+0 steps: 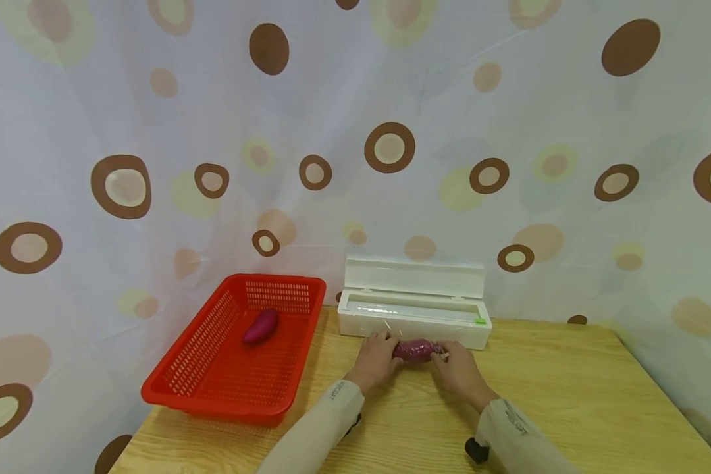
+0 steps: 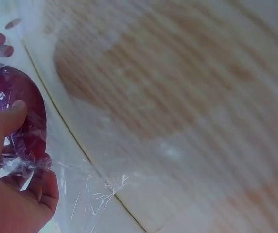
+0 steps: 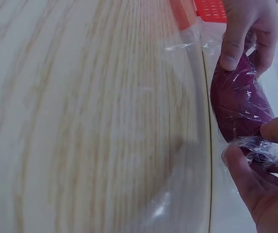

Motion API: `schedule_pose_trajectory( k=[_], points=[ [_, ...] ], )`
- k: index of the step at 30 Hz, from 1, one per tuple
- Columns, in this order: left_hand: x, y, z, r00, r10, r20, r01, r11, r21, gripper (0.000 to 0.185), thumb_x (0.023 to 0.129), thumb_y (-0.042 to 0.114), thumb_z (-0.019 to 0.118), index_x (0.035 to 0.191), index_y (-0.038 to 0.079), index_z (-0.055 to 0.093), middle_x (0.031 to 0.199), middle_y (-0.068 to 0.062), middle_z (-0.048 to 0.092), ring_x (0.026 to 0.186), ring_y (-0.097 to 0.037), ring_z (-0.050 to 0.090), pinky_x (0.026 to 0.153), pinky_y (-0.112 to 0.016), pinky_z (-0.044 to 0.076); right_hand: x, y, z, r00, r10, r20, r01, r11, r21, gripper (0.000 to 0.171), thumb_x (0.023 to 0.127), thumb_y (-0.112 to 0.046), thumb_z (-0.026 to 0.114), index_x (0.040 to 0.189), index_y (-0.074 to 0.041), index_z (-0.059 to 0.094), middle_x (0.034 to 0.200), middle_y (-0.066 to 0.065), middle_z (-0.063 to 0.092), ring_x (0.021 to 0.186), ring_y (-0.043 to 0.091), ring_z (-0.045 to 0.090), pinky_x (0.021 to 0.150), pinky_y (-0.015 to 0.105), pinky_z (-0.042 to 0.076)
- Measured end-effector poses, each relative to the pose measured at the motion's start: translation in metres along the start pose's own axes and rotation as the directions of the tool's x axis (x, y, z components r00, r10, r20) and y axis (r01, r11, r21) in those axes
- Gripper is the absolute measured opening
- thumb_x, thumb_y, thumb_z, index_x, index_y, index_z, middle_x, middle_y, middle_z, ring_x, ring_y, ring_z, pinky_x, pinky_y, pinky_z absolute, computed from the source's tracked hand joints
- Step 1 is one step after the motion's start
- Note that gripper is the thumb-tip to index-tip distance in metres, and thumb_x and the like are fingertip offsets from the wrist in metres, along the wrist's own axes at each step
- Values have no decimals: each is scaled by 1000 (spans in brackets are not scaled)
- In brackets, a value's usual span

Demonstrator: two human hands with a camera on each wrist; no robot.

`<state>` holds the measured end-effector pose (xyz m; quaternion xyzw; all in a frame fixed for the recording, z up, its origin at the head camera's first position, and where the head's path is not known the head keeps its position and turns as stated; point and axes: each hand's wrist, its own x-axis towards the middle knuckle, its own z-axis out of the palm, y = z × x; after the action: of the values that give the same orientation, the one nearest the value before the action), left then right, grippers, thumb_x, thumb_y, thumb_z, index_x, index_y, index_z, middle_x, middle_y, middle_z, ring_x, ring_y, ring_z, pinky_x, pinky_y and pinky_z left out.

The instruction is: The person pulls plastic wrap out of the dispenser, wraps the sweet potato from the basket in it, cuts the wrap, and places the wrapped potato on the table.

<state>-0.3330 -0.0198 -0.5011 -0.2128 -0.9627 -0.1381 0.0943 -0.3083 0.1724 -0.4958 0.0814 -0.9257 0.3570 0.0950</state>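
A purple sweet potato (image 1: 416, 351) wrapped in clear cling film lies sideways between my two hands, just in front of a white cling film box. My left hand (image 1: 374, 361) grips its left end, the thumb lying along the skin in the left wrist view. At the other end my right hand (image 1: 459, 374) pinches the gathered film, as the right wrist view shows. Crinkled cling film (image 2: 102, 191) trails from the left-hand end. Wrinkled, shiny film covers the sweet potato (image 3: 238, 99) in the right wrist view.
The white cling film box (image 1: 415, 329) stands at the back with its lid (image 1: 415, 276) raised and a green cutter (image 1: 480, 321) at its right end. On the left, a red basket (image 1: 172, 400) holds another purple sweet potato (image 1: 261, 326). A patterned curtain hangs behind the wooden table (image 1: 569, 395).
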Motion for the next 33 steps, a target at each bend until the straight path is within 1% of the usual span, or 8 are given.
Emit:
schedule_pose_trajectory(
  k=[4,7,10,16,23,27,30,33],
  points=[
    [1,1,-2,1000,4,-9,-4,1000,-14,42,90,27,65,130,15,54,115,-6,55,103,-20,52,91,-33,43,5,-1,-1,1000,-14,-23,14,1000,15,27,97,-14,50,108,5,66,96,14,64,82,21,60,69,36,52],
    [2,1,-2,1000,3,-12,-3,999,-32,39,89,25,66,126,16,56,111,-5,55,99,-19,52,88,-32,44,9,1,-2,999,3,-42,-2,1000,23,26,97,-12,50,107,5,68,93,12,68,78,19,60,67,34,51],
    [3,2,-1,1000,-6,-1,6,998,-56,37,89,24,67,123,17,57,108,-4,54,98,-18,52,87,-32,44,12,2,-3,999,31,-44,-29,999,37,23,95,-10,53,105,4,68,92,12,68,79,20,60,67,35,51],
    [3,2,1,999,-29,46,33,996,-78,40,89,25,67,127,18,56,113,-4,52,102,-19,51,90,-34,44,12,6,-2,999,37,-30,-37,999,9,21,94,-10,55,100,5,68,89,11,67,80,22,61,71,40,51],
    [4,4,2,998,-43,51,46,996,-75,40,86,24,70,123,18,57,109,-3,53,99,-19,52,87,-33,45,11,5,-3,997,80,9,-80,997,-6,22,94,-12,54,101,4,68,91,10,68,82,21,60,75,41,50],
    [4,5,1,997,-53,64,57,996,-66,39,83,23,73,118,18,58,105,-2,52,97,-19,51,87,-34,44,8,5,-5,998,62,10,-61,998,-10,21,93,-12,56,100,3,68,93,10,68,86,23,61,78,44,50],
    [3,7,0,996,-51,70,55,998,-45,39,82,27,74,117,19,58,104,-2,51,98,-19,48,87,-35,42,6,7,-7,999,45,3,-45,999,-8,21,93,-15,57,98,1,69,92,10,68,85,23,62,78,44,50],
    [2,8,-3,997,-36,64,37,999,-13,38,84,38,70,114,18,59,105,-2,50,97,-18,45,85,-35,40,3,12,-10,999,35,-29,-35,999,6,23,94,-17,55,99,1,69,93,10,68,85,25,62,75,44,50]
  ],
)
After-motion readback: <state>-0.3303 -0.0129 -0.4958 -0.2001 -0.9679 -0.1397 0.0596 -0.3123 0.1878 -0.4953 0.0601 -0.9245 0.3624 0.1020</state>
